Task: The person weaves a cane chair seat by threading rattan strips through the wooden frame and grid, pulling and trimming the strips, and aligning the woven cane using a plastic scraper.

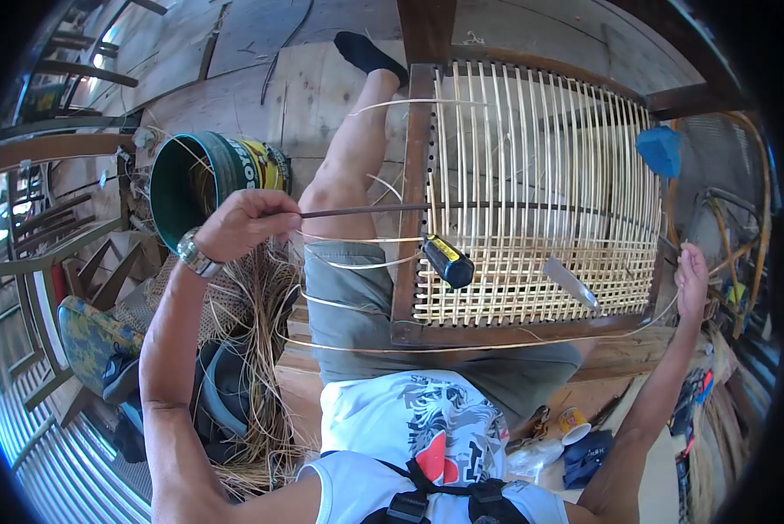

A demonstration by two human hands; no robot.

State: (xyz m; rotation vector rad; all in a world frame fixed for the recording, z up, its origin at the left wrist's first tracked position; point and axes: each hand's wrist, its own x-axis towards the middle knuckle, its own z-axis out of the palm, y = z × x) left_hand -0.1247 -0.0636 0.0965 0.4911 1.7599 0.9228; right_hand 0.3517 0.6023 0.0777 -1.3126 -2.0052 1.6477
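You should be careful with the long thin dark brown rod [366,210]: if your left hand [250,225] pulls it crookedly, I think it could bend, or catch in the pale yellow cane panel [497,297] and split it. This hand is pinched on the left end of the rod, while your right hand [690,279] is beyond the right side, its fingers curled close together; whether they grip the long pale cane strand [462,349], I cannot tell. This strand curves slackly along the near side, so it might snag or twist. The black tool handle with a yellow label [448,262] and the flat grey metal blade [571,284] lie on the panel and could slide off if it tips.

The panel is in front of you, inside a dark brown wooden frame [405,297]. Its near part is a tight grid; its far part runs only from near to far, with open gaps, and the rod crosses it from left to right
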